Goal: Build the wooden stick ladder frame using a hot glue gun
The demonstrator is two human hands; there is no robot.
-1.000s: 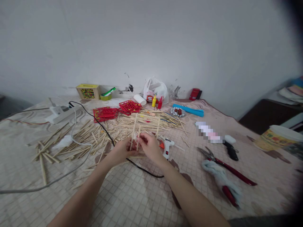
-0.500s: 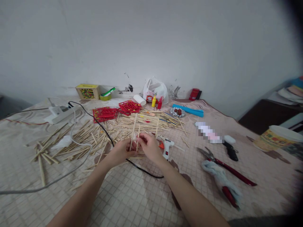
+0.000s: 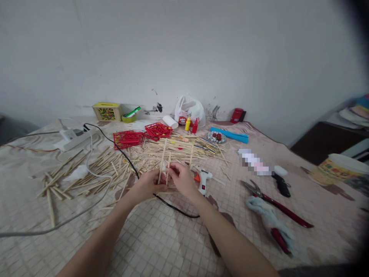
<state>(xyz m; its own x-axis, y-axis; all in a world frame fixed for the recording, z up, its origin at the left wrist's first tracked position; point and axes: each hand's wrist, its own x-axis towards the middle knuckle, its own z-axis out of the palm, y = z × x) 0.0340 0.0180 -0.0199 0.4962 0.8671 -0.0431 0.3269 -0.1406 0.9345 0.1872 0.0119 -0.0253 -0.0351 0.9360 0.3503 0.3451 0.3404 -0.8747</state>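
Observation:
Over the middle of the table, my left hand [image 3: 148, 185] is closed around the lower part of an upright wooden stick [image 3: 163, 159]. My right hand [image 3: 182, 177] pinches a shorter wooden stick [image 3: 169, 159] just beside it, also held upright. The fingertips of both hands nearly meet, and where the sticks end low down is partly hidden. Another upright stick [image 3: 191, 154] rises behind my right hand; its base is out of sight. Right of that hand lies a white hot glue gun [image 3: 204, 181] with an orange trigger.
Loose sticks [image 3: 98, 173] spread across the left and back. Red stick frames [image 3: 128, 139], a white plastic bag [image 3: 190, 109] and small paint bottles [image 3: 187, 124] stand behind. Red-handled shears [image 3: 284, 207] lie right, near a paper tub [image 3: 338, 169]. A black cable [image 3: 175, 209] passes beneath my hands.

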